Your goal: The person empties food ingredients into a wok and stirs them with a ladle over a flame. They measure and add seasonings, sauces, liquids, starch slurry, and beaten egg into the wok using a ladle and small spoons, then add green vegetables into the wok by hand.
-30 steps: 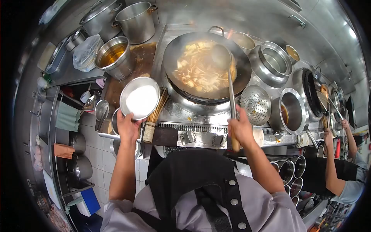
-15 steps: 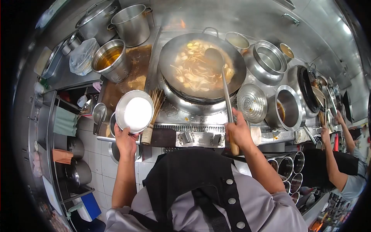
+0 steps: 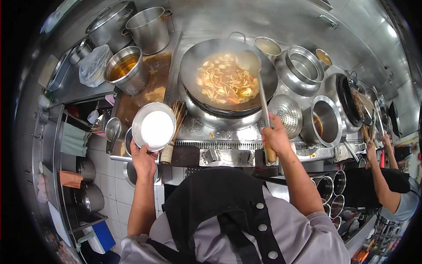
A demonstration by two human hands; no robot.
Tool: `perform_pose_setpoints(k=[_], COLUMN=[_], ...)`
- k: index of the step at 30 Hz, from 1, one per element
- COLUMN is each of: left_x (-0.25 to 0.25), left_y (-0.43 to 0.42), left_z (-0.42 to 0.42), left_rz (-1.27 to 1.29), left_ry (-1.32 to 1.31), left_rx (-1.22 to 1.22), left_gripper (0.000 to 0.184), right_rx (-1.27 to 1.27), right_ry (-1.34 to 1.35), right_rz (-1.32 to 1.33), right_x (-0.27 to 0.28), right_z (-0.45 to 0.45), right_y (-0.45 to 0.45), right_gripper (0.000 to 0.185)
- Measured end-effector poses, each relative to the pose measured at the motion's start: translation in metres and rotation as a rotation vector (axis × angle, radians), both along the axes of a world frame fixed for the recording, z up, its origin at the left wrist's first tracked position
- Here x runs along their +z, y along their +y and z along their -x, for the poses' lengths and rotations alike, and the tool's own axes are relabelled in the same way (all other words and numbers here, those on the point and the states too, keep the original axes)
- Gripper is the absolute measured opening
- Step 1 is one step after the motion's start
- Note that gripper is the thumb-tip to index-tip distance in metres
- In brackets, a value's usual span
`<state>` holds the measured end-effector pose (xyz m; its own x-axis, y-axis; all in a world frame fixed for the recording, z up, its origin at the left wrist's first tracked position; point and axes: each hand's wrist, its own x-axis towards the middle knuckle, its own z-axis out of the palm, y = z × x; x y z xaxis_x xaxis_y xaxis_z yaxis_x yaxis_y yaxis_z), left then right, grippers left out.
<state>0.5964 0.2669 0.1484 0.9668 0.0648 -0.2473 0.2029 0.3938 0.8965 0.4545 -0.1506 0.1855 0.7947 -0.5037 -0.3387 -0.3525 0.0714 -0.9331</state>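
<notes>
My left hand grips the near rim of a metal bowl holding a smooth white substance. Left of the wok, the bowl hangs over the counter's front edge. My right hand is wrapped around the wooden-ended handle of a long ladle. Its bowl rests at the wok's upper right, blurred by steam. Inside the large black wok, noodles and pale pieces lie in reddish broth. Beside the metal bowl stands a bamboo brush with a wrapped handle.
A perforated strainer and a metal pot with brown liquid sit right of the wok. A pot of amber oil stands at the left on a stained board. At far right, a co-worker's arms reach over another wok.
My right hand has shifted slightly right with the ladle, whose bowl has moved up and right, out of the noodles. The wok has moved slightly left. My left hand stays put.
</notes>
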Motion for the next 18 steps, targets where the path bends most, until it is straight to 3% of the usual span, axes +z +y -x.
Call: perform_pose_setpoints(k=[2,3,5,10,15,18], left_x=[0.002,0.000,-0.004,0.004,0.005,0.008], left_y=[-0.002,-0.002,-0.001,0.000,0.004,0.003], left_z=[0.001,0.001,0.000,-0.002,-0.004,-0.007], left_rz=[-0.003,-0.015,-0.028,-0.021,-0.033,-0.028], left_ry=[0.015,0.012,0.008,-0.001,-0.008,-0.023], left_rx=[0.016,0.015,0.013,0.014,0.009,0.001], left_gripper=[0.054,0.054,0.053,0.052,0.052,0.052], right_rx=[0.030,0.030,-0.006,0.023,-0.030,-0.037], right_ry=[-0.034,-0.034,-0.136,-0.113,-0.036,0.038], right_rz=[-0.278,-0.278,-0.666,-0.484,-0.016,0.067], right_x=[0.010,0.020,0.040,0.052,0.050,0.025], right_z=[0.003,0.006,0.014,0.021,0.012,0.018], right_y=[0.008,0.008,0.006,-0.002,-0.008,0.000], right_gripper=[0.059,0.059,0.050,0.050,0.065,0.068])
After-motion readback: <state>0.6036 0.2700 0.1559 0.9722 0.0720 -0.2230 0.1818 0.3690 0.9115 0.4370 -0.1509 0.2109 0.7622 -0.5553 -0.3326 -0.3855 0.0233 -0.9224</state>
